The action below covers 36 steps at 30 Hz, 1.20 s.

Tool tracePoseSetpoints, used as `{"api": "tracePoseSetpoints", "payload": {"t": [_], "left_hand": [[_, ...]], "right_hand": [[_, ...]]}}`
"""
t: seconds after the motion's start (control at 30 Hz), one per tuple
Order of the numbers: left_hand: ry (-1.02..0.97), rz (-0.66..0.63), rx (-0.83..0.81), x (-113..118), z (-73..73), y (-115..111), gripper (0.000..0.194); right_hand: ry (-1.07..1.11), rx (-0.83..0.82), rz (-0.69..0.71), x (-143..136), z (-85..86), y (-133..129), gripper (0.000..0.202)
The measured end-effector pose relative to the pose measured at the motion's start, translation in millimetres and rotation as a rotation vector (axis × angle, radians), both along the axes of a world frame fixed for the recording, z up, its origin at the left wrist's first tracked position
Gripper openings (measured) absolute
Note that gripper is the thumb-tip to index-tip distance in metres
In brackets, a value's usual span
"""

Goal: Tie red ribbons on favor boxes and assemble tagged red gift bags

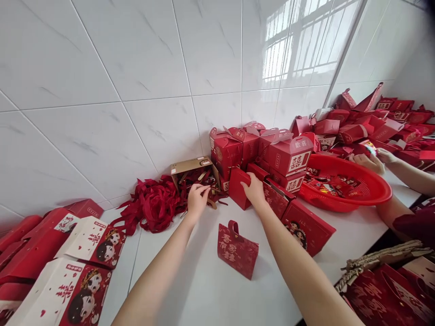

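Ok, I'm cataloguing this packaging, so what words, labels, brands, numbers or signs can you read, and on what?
"吾家有囍": small bag
"囍": front white box, rear white box
"歡喜": tab of stacked red box
"囍": its white label
Too small or blurred: fine print on boxes, packets in the basket, much of the far pile.

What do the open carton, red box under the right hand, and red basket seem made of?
Open carton: probably brown cardboard, matte, flat panels. Red box: seemingly coated card, smooth, crisp-edged. Red basket: likely glossy plastic, given its shine and perforated wall.
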<state>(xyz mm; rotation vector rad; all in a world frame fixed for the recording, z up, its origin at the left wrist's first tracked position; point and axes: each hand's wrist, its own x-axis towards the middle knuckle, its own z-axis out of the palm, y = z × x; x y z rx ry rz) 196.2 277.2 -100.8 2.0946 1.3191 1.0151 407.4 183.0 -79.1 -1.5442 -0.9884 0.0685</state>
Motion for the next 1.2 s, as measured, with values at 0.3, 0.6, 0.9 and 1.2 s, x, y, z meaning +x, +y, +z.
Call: {"api": "tracePoseSetpoints", "payload": {"t": [0.3,0.6,0.9,1.2], "left_hand": [[-0.096,-0.083,-0.106,-81.7,-22.0,-64.7,0.026],[-0.420,-0.143,0.153,-128.3,82.3,-199.4,0.072],[-0.530,0.138,-0.119,-155.5,19.2,-277.0,0.054],[-0.465,0.112,-0.067,-182.1,-7.4,-282.0,0.020]], "right_hand": [[-0.119,0.514,-0.119,-9.3,96.4,-102.1,0.040],[-0.073,0.356,0.665,-108.6,108.7,-197.7,0.043],[0.551,-0.047,0.919,-194.5,-39.3,-192.7,0.046],[0.297,-0.057,0.967,-192.3,-51.0,-141.2,0.069]]}}
